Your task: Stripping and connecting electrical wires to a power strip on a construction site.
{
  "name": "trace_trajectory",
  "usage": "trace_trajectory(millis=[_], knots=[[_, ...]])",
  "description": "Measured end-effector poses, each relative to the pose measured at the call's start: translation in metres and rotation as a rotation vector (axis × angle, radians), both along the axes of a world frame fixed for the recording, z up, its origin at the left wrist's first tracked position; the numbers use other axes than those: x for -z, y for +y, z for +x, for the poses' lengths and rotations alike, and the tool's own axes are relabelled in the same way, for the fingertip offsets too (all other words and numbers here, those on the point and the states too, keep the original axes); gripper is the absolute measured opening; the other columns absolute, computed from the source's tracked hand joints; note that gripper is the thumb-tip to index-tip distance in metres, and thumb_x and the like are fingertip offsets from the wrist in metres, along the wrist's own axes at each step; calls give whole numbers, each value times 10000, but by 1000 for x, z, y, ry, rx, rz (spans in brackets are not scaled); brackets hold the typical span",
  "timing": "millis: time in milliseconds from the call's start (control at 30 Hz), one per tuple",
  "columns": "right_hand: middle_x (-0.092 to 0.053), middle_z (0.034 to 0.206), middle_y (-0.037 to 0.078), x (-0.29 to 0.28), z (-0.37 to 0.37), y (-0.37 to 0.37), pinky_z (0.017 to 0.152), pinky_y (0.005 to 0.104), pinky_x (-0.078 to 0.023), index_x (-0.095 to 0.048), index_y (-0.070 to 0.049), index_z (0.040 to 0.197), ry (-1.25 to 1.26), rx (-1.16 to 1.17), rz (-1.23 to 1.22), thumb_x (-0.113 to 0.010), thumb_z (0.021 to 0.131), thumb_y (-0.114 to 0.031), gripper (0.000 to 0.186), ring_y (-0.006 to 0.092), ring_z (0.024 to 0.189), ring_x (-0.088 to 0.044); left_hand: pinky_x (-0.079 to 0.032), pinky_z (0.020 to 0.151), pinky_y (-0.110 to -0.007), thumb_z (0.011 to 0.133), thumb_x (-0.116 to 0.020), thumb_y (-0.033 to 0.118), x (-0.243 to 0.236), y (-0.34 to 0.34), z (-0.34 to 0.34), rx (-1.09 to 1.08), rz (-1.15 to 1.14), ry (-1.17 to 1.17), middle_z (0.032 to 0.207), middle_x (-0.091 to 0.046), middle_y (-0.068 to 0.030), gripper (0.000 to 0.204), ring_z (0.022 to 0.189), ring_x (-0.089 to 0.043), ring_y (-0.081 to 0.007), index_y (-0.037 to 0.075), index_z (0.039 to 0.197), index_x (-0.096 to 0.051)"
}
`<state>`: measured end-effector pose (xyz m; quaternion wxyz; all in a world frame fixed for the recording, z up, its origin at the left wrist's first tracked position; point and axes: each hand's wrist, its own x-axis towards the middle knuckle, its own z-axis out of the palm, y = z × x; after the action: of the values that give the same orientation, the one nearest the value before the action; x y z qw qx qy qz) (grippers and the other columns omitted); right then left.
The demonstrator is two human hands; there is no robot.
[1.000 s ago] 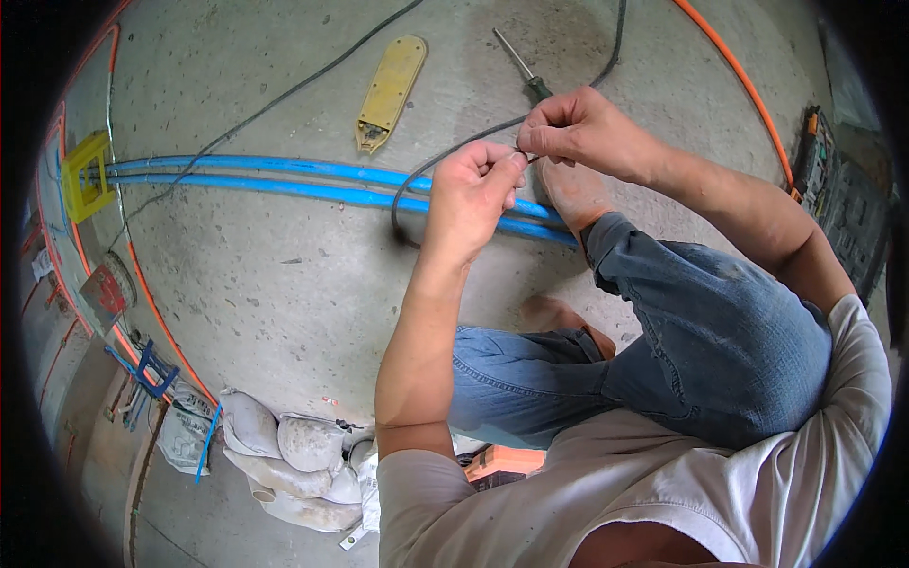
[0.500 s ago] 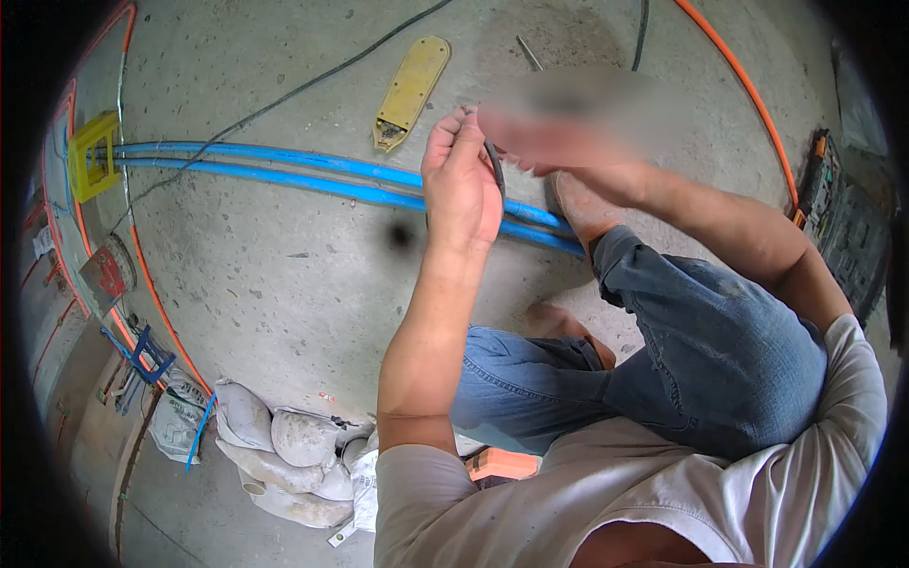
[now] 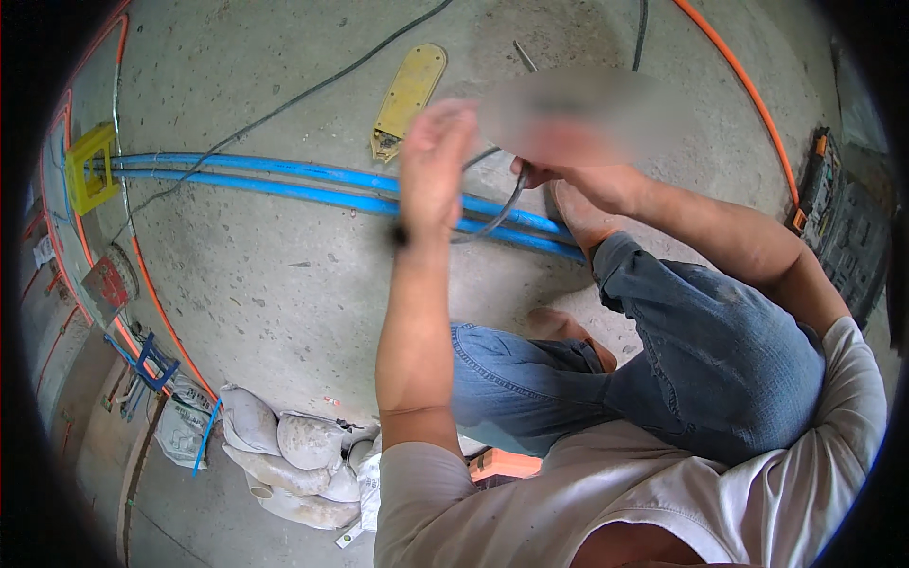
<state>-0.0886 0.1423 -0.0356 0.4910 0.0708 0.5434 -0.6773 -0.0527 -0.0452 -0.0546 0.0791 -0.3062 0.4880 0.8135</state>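
My right hand (image 3: 598,175) is closed around a dark grey cable (image 3: 516,196), though a blurred patch covers most of its fingers. From there the cable curves down over the blue pipes. My left hand (image 3: 436,166) is raised to the left of it, apart from the right hand, its fingers smeared by motion. Just beyond the left hand lies a long flat yellow case (image 3: 410,95) with small screws along it and an open, jagged-looking near end. A thin metal shaft (image 3: 525,57) shows above the blurred patch; its other end is hidden.
Two blue pipes (image 3: 284,189) run across the concrete floor to a yellow frame (image 3: 91,168) at left. Orange tubing (image 3: 748,85) curves along the right. A black tool case (image 3: 838,213) stands at far right. Dusty sacks (image 3: 303,464) are piled at lower left.
My left hand has come away from the right hand and the cable, moving left. The cable now hangs in a wider curve from my right hand, which has barely moved.
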Motion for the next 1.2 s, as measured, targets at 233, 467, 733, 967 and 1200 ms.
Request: trace_trajectory(millis=[233, 467, 733, 967, 1200], knots=[[-518, 686, -7, -21, -26, 16, 591, 245, -465, -612, -44, 1005, -98, 71, -11, -477, 986, -303, 292, 92, 617, -516, -413, 959, -482, 748, -730, 365, 84, -76, -20, 411, -1454, -30, 1194, -560, -242, 610, 1140, -501, -414, -1, 1202, -552], [-493, 608, -10, -35, -29, 24, 467, 223, -406, -622, -29, 954, -183, 46, -60, -512, 971, -317, 309, 69, 532, -469, -450, 925, -475, 642, -791, 413, 87, -55, -42, 722, -1262, -361, 1127, -600, -241, 762, 1072, -552, -421, 28, 1246, -530], [-538, 592, -14, -52, -5, 7, 445, 204, -372, -654, -34, 945, -26, -171, 88, -554, 964, -272, 260, 40, 503, -466, -508, 891, -491, 965, -489, 262, 13, -40, -8, -292, 372, -217, 1184, -559, -226, 437, 1064, -575, -408, -5, 1301, -406], [-550, 600, 3, -72, 4, -19, 445, 241, -385, -665, -28, 901, 351, -302, 155, -574, 952, -267, 261, 65, 514, -486, -459, 975, -519, 929, -527, 212, -26, -36, 16, -440, 479, -137, 1241, -517, -241, 498, 1137, -535, -417, -14, 1339, -356], [-545, 581, 42, -65, 12, -27, 461, 269, -407, -663, 1, 892, 610, -364, 262, -579, 945, -240, 260, 82, 524, -503, -468, 950, -510, 913, -549, 188, -25, -35, 25, -430, 291, -35, 1158, -572, -225, 487, 1085, -570, -409, -22, 1316, -373]])
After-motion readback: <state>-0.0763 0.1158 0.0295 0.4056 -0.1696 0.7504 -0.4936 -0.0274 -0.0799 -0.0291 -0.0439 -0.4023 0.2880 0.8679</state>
